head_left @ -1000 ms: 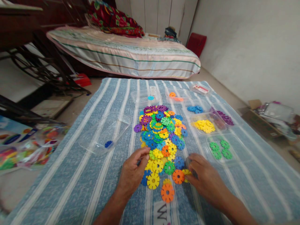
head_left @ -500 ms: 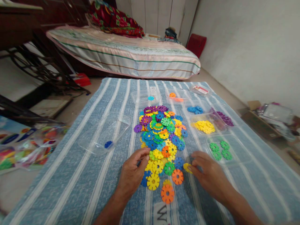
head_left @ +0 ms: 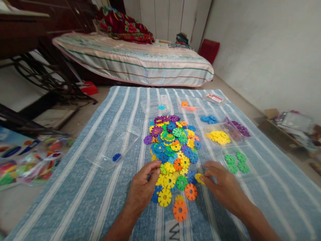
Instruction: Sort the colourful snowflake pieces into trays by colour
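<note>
A heap of notched plastic discs (head_left: 175, 147) in yellow, blue, green, orange and purple lies in the middle of the striped cloth. At the heap's lower left edge is my left hand (head_left: 144, 182), its fingers curved and the thumb slightly apart from them, with no disc visible between. My right hand (head_left: 223, 184) pinches a yellow disc (head_left: 200, 178) between thumb and finger, just right of the heap. Closest to me lie an orange disc (head_left: 180, 211) and a yellow disc (head_left: 165, 197).
Clear boxes on the right hold green discs (head_left: 242, 167), yellow discs (head_left: 219, 137), blue discs (head_left: 208, 119) and purple discs (head_left: 239, 128). Further back are orange discs (head_left: 184, 104) and a light blue disc (head_left: 162, 107). A clear container (head_left: 130, 132) at left has a dark blue disc (head_left: 116, 157).
The view has shifted slightly, so the table sits a little lower in the picture. Both hands hold nearly the same pose, and the yellow disc stays in my right hand.
</note>
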A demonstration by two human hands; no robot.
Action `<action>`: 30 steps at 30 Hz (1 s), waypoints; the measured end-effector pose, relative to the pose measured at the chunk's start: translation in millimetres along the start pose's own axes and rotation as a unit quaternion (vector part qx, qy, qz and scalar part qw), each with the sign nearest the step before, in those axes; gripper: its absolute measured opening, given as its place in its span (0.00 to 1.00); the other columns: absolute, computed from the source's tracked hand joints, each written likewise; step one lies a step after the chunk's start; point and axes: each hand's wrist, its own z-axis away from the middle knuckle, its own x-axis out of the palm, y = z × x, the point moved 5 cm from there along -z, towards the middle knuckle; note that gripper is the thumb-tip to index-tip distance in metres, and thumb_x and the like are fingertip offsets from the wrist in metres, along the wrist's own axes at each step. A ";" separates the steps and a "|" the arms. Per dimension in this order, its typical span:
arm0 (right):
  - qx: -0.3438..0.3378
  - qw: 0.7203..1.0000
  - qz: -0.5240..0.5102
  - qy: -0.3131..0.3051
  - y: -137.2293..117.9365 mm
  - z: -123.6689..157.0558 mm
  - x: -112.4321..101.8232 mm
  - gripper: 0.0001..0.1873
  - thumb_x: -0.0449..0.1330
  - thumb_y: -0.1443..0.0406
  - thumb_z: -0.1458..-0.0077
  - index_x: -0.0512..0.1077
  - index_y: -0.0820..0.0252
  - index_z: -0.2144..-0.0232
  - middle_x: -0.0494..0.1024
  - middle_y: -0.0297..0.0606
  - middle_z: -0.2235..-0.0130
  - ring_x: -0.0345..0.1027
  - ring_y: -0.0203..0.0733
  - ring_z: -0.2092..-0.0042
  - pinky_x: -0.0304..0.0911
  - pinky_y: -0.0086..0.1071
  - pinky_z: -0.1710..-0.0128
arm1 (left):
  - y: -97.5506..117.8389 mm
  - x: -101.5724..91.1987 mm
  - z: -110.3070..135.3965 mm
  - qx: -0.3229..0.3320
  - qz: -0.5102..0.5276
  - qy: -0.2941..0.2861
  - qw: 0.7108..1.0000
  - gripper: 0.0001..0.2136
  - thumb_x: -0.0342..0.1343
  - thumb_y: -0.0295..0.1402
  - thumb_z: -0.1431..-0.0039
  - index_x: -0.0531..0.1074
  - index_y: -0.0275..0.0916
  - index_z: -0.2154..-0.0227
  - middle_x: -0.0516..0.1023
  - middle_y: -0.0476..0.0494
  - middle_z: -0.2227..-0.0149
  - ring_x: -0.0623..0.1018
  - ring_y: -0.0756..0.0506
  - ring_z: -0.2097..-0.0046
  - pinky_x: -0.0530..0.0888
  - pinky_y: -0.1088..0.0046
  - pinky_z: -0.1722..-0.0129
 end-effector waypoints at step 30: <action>-0.002 0.999 -0.022 0.044 7.9 -6.2 -5.6 0.12 0.55 0.62 0.44 0.71 0.56 0.77 0.76 0.40 0.58 0.70 0.43 0.55 0.67 0.38 0.55 | 2.3 -0.7 1.9 -0.001 0.013 -0.002 1.000 0.11 0.52 0.35 0.44 0.74 0.40 0.61 0.78 0.45 0.57 0.77 0.46 0.56 0.73 0.70 0.53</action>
